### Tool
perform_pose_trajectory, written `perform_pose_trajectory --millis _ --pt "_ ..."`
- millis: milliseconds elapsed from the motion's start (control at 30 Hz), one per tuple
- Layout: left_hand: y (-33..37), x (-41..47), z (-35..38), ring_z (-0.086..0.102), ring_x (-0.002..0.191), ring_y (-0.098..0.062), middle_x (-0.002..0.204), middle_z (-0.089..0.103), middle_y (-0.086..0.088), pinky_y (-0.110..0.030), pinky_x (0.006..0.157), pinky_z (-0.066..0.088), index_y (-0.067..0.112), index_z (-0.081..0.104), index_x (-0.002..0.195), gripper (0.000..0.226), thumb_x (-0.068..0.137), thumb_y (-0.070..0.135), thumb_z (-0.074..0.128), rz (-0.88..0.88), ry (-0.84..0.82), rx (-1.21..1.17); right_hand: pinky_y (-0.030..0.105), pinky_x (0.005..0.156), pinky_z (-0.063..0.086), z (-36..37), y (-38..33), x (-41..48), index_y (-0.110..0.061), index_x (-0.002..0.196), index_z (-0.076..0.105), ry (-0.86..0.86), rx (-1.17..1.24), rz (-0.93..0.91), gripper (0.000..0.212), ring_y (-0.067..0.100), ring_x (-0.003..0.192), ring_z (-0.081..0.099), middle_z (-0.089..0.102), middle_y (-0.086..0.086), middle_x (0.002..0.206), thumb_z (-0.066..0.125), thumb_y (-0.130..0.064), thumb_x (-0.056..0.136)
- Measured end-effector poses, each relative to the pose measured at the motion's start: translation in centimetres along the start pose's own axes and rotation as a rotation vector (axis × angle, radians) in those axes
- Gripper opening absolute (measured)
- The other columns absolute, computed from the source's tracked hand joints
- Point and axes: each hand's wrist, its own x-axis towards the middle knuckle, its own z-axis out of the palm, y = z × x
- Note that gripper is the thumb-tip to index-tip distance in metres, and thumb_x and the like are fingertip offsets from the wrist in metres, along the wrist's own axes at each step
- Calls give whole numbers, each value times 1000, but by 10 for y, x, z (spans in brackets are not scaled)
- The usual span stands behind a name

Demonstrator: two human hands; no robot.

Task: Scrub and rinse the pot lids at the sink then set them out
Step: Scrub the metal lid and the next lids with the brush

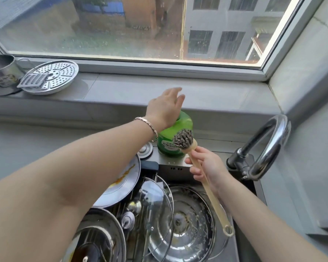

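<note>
My left hand [166, 108] rests palm down on top of a green dish soap bottle [175, 137] behind the sink, fingers spread; the bottle's top is hidden under it. My right hand [204, 167] grips a wooden-handled scrub brush [206, 186], its grey bristle head [183, 138] held up against the bottle's side. Several pot lids lie in the sink: a soapy steel lid [189, 224] at the centre, a glass lid [155, 203] leaning over it, a food-stained steel lid [121, 184] and a glass lid [97, 241] at the left.
A curved chrome faucet [263, 148] stands right of the sink. On the window ledge at the far left sit a perforated steamer plate [55, 76], a small grater [32, 80] and a metal cup [2, 72]. The grey ledge [216, 97] runs under the window.
</note>
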Motion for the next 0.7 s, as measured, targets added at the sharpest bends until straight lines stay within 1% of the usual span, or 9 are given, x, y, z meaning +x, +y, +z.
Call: perform_pose_trajectory --millis 100,167,267,333,433,500,567,633,700 --pt "-7 -55 -5 50 118 -29 143 40 -9 -40 96 40 11 35 139 43 98 24 40 -8 126 -117 12 34 18 -6 13 -24 -18 92 61 20 -116 -18 23 7 34 30 51 5 59 41 -8 95" --pt "-21 -103 -4 54 110 -30 131 49 -10 -41 90 43 10 46 129 36 94 15 45 -34 93 -108 12 34 18 -12 29 -42 -17 97 62 27 -188 -20 21 8 35 30 51 5 60 43 -9 95" --pt "-52 -181 1 56 88 -27 95 61 -5 -32 69 41 16 56 92 15 92 24 43 -277 -144 79 13 33 18 -22 59 -65 -15 99 63 63 -263 -25 20 8 35 30 53 7 59 45 -8 95" --pt "-72 -238 8 56 81 -25 86 60 -1 -29 66 38 19 52 80 24 90 38 43 -430 -405 271 13 34 18 -27 81 -76 -18 95 63 89 -305 -17 19 8 36 30 55 6 58 47 -8 94" --pt "-94 -305 27 60 89 -22 95 64 0 -29 68 41 20 58 91 33 88 49 43 -475 -580 414 12 36 18 -31 110 -87 -21 93 64 110 -341 17 20 8 35 29 58 2 54 49 -9 93" --pt "-108 -330 38 59 91 -21 98 62 -1 -29 69 43 19 55 96 30 89 47 43 -587 -510 301 13 36 18 -33 125 -93 -20 90 65 109 -354 39 18 7 33 30 59 2 53 50 -10 93" --pt "-123 -344 41 54 103 -25 112 56 -6 -33 80 45 16 51 106 29 89 39 47 -702 -362 217 12 35 19 -36 136 -98 -18 88 66 109 -383 44 17 7 31 30 59 2 53 51 -10 92" --pt "-141 -355 41 41 122 -30 132 41 -13 -40 98 39 13 43 123 42 87 33 51 -791 -256 290 12 34 21 -37 143 -102 -16 90 65 88 -428 28 17 7 31 30 59 1 52 50 -9 92" --pt "-158 -366 37 22 135 -34 148 21 -18 -45 109 26 11 29 138 61 86 31 54 -943 -217 337 12 33 21 -36 149 -106 -17 92 65 60 -474 14 18 7 31 30 59 -1 51 49 -8 93"
